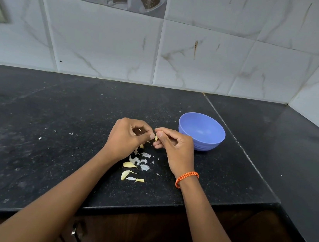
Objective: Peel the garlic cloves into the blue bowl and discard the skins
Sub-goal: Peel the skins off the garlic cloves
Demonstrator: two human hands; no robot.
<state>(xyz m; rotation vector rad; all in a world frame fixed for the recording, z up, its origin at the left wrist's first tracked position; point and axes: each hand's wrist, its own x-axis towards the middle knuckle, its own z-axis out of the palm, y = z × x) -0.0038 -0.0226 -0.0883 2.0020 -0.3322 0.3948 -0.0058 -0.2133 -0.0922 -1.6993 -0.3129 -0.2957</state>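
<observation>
Left hand (130, 135): hovering just above the surface (52, 127), fingers curled in, thumb and fingertips pinching one end of a small garlic clove (156, 138).
Right hand (174, 143): meeting the left at the same clove, thumb and forefinger nipping the other end — it looks as if the skin is being picked away there, though the clove is too small to say how much is off. An orange braided band (187, 179) is sitting on that wrist.
Clove in play: being held in the air between the two hands, just left of the blue bowl (202, 131), not yet in it.
Blue bowl: standing upright on the surface, just beyond the right hand; nothing is showing inside it from here.
Other cloves (127, 169): a couple of pale yellow ones are lying on the surface near the edge, below the hands.
Skins (144, 167): thin white flakes are scattering among those cloves, with a few specks farther left — none discarded yet.
Handling: the clove is likely light, firm and a bit slick once bare, so a fingertip pinch at the ends is suiting it; the skin is papery, tearing easily and clinging to fingers.
Where to grip: probably the root end for holding, the pointed tip for starting the peel.
Progress: judging by the seemingly empty bowl, early going.
</observation>
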